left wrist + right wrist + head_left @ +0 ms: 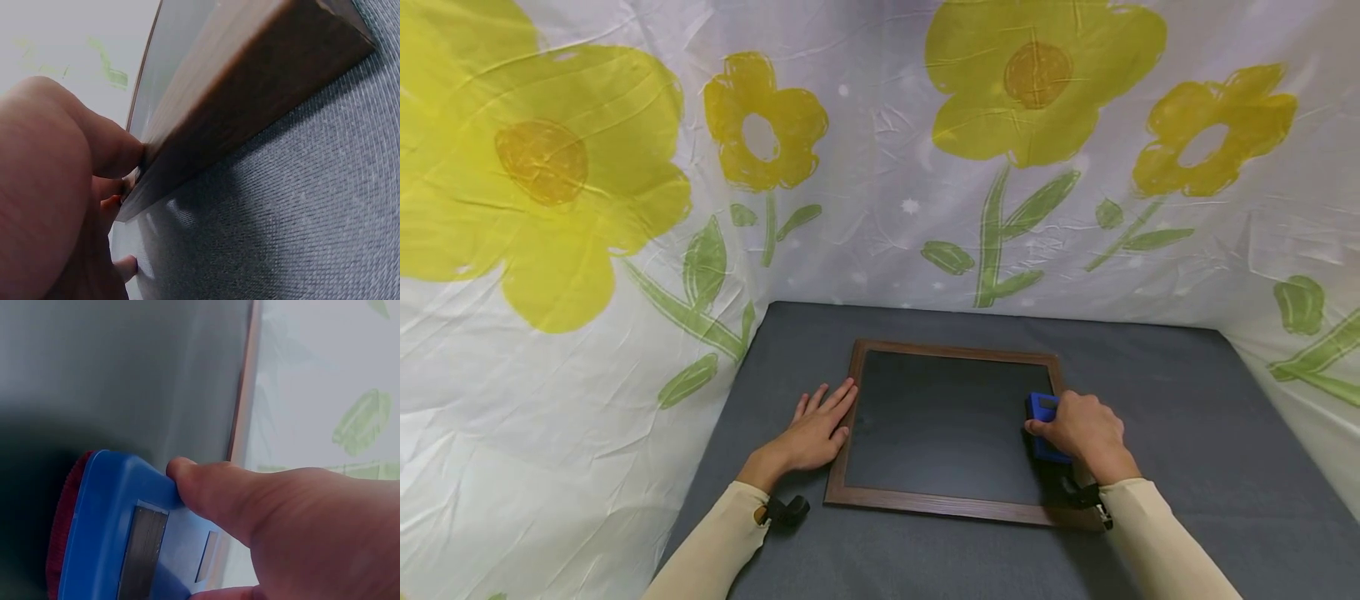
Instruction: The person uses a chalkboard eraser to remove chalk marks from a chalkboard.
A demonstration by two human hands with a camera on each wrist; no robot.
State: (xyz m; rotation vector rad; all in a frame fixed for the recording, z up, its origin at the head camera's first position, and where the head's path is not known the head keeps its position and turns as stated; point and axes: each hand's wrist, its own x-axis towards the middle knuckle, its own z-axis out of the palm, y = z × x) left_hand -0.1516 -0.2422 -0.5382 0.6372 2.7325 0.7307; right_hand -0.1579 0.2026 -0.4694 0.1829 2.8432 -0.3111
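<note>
A framed chalkboard (951,425) with a brown wooden frame (925,500) lies flat on the grey cloth. At its right side my right hand (1084,429) grips a blue board eraser (1039,404), thumb on the near long side. In the right wrist view the eraser (109,519) shows a dark red felt underside against the board surface. My left hand (812,429) rests at the board's left edge, its fingers spread and fairly straight. The left wrist view shows the thumb (115,150) touching the frame's side (250,94); some fingers are partly hidden behind it.
A dark grey cloth (1157,400) covers the table around the board. Behind and at the sides hangs a white curtain (880,167) printed with yellow flowers. Each wrist carries a black strap with a small camera (788,510).
</note>
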